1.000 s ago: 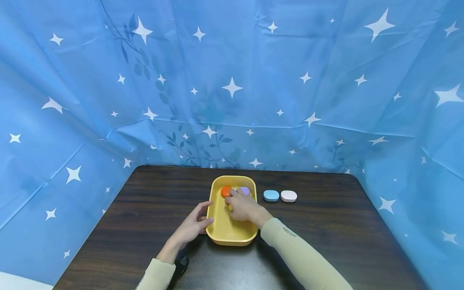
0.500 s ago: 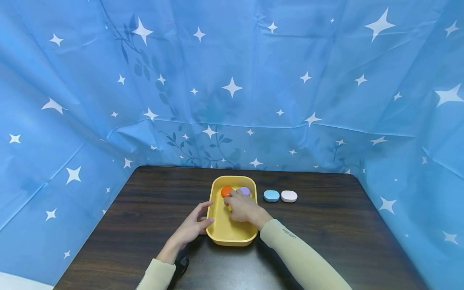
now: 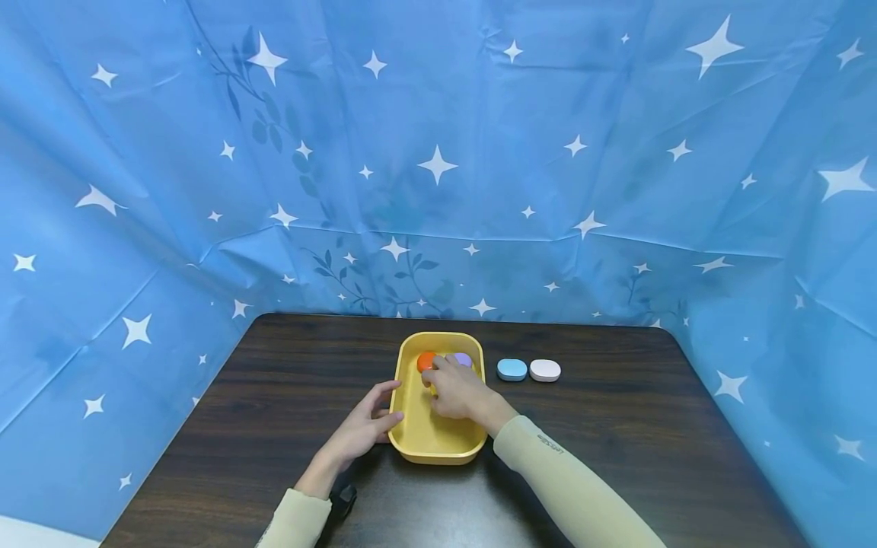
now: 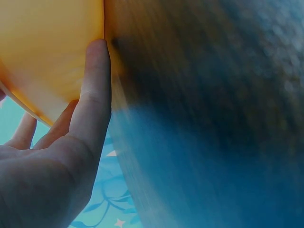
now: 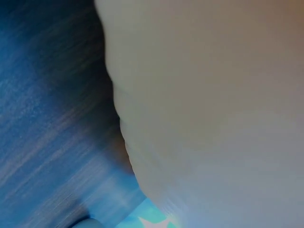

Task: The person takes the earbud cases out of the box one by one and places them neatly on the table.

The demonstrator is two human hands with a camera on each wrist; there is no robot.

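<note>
In the head view a yellow tray (image 3: 438, 445) lies lengthwise on the dark wooden table. My left hand (image 3: 361, 426) rests against its left side, with thumb and fingertips touching the rim and wall. The left wrist view shows a straight finger (image 4: 97, 71) along the outer wall. My right hand (image 3: 459, 392) reaches into the tray with bent fingers and pinches a small bright yellow piece (image 3: 433, 391), mostly hidden under it. Just beyond the fingers sit an orange rounded piece (image 3: 426, 361) and a purple one (image 3: 464, 359), both partly covered. The right wrist view holds mostly sleeve (image 5: 199, 118).
Right of the tray, a light-blue oval case (image 3: 511, 370) and a white oval case (image 3: 545, 371) lie side by side on the table (image 3: 617, 426). A blue star-patterned curtain (image 3: 438, 198) hangs behind and around the table. Something black (image 3: 344, 498) shows by the left wrist.
My right fingers have shifted very slightly to the left over the yellow piece. The left hand, the tray and the two cases stay where they were.
</note>
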